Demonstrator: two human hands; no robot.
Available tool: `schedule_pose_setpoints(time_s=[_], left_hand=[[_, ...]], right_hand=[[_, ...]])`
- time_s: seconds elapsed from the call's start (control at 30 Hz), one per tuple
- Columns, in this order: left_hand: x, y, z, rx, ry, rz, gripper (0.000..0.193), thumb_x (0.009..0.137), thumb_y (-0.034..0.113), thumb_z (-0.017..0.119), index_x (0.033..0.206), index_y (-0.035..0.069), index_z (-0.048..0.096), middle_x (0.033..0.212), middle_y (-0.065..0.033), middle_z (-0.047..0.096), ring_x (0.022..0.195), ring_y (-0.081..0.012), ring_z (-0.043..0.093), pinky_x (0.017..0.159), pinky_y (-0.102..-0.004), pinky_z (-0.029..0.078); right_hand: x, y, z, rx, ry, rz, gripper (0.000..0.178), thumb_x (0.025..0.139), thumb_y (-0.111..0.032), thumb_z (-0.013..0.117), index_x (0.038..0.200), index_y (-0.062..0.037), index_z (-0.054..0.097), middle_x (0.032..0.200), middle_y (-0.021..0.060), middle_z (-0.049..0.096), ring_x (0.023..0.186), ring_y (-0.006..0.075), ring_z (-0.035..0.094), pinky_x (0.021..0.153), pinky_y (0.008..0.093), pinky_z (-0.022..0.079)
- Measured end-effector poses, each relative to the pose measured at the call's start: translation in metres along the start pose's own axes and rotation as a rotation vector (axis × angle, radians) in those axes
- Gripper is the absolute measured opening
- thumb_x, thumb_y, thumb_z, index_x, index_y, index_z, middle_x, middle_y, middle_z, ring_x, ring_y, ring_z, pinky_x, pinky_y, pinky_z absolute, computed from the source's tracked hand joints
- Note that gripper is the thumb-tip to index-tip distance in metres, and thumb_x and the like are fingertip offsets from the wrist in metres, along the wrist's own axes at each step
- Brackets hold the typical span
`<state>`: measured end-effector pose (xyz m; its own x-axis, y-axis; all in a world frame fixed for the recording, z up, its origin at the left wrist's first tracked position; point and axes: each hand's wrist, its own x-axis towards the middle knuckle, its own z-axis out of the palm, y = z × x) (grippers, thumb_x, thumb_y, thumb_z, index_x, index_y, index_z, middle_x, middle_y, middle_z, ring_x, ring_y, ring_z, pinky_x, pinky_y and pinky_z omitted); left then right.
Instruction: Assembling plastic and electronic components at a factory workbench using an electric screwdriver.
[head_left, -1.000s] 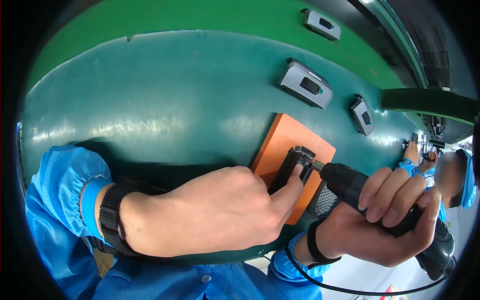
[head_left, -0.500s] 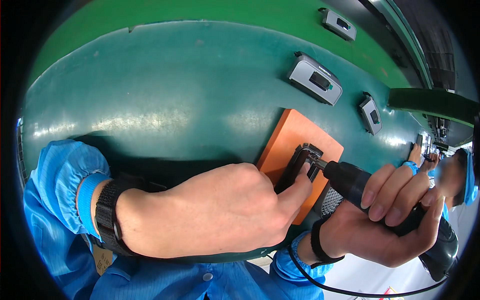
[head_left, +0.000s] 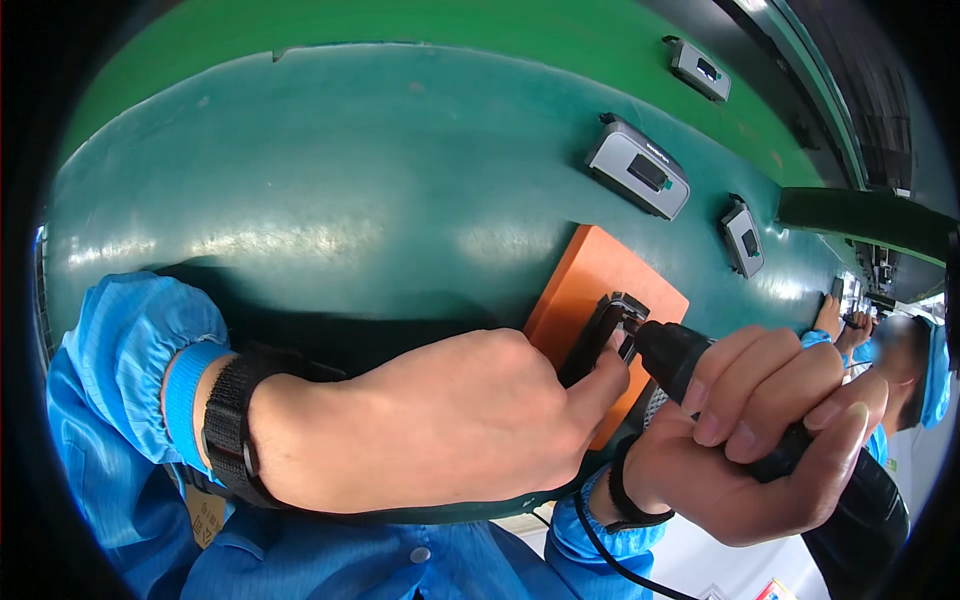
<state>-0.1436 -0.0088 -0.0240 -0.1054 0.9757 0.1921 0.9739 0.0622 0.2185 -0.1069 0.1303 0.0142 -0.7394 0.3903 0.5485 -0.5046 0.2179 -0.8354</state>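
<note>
My left hand [head_left: 450, 415] is closed on a black, narrow housing [head_left: 594, 342], pressing it against an orange block [head_left: 583, 275]. The fingertips sit beside the housing's open end; the rest of the grip is hidden behind the hand. In my right hand [head_left: 765, 440] is a black electric screwdriver [head_left: 675, 360], its fingers wrapped round the body. The screwdriver's nose points left at the housing's open end, close to my left fingertips. Whether the bit sits in a screw is too small to tell.
Grey-and-black devices stand beyond the block, one larger device [head_left: 640, 170] and a smaller-looking one [head_left: 743, 240] on the green table [head_left: 330, 180]. Another device [head_left: 700, 68] lies on the far green strip. A cable [head_left: 610, 560] hangs near my right wrist. At right, a co-worker's hands [head_left: 840, 325] are busy.
The screwdriver has moved slightly left and its nose now sits nearer the housing; less of the metal bit shows. My left hand still presses the housing. The view has shifted a little.
</note>
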Motion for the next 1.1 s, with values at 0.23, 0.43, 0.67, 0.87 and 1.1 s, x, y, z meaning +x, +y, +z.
schedule_pose_setpoints(time_s=[0.23,0.43,0.67,0.87,1.1], left_hand=[[0.004,0.001,-0.001,0.01,-0.011,-0.007,0.027,0.072,0.014,0.059,0.093,0.0,0.071,0.112,-0.0166,0.064,0.044,-0.0098,0.054,0.041,-0.0229,0.042],[0.007,-0.001,-0.005,0.019,-0.039,0.025,0.024,0.075,0.013,0.059,0.094,0.002,0.069,0.12,-0.0187,0.062,0.045,-0.0103,0.055,0.044,-0.022,0.044],[0.012,0.001,-0.01,-0.022,-0.217,-0.021,0.045,0.067,0.025,0.075,0.104,0.002,0.065,0.137,-0.0157,0.052,0.06,-0.0101,0.061,0.052,-0.0228,0.05],[0.016,0.002,-0.007,-0.003,-0.193,-0.024,0.049,0.063,0.025,0.078,0.104,0.001,0.065,0.138,-0.0164,0.052,0.061,-0.0104,0.061,0.051,-0.0223,0.05],[0.014,0.002,-0.009,-0.005,-0.214,-0.031,0.049,0.063,0.025,0.078,0.104,0.002,0.066,0.138,-0.0158,0.052,0.055,-0.0083,0.059,0.049,-0.0209,0.048]], right_hand=[[0.004,0.002,-0.009,0.029,-0.059,-0.015,0.017,0.097,-0.02,0.04,0.086,-0.0077,0.04,0.055,0.0018,0.037,0.042,0.0113,0.033,0.04,0.0263,0.031],[0.006,-0.044,-0.07,0.102,0.106,-0.102,0.015,0.094,-0.017,0.043,0.086,-0.0051,0.041,0.055,0.0005,0.033,0.042,0.0094,0.03,0.04,0.0237,0.03],[-0.016,-0.034,-0.097,0.011,0.205,0.066,0.019,0.097,-0.019,0.041,0.083,-0.0072,0.036,0.052,0.0036,0.036,0.038,0.0112,0.032,0.035,0.0259,0.03],[-0.017,-0.023,-0.104,0.013,0.226,0.061,0.018,0.096,-0.02,0.043,0.083,-0.0077,0.037,0.052,0.0036,0.036,0.038,0.0109,0.034,0.035,0.0258,0.032],[-0.018,-0.018,-0.104,-0.045,0.263,0.057,0.021,0.098,-0.023,0.04,0.083,-0.0091,0.036,0.051,0.0034,0.036,0.036,0.0113,0.032,0.033,0.0271,0.03]])
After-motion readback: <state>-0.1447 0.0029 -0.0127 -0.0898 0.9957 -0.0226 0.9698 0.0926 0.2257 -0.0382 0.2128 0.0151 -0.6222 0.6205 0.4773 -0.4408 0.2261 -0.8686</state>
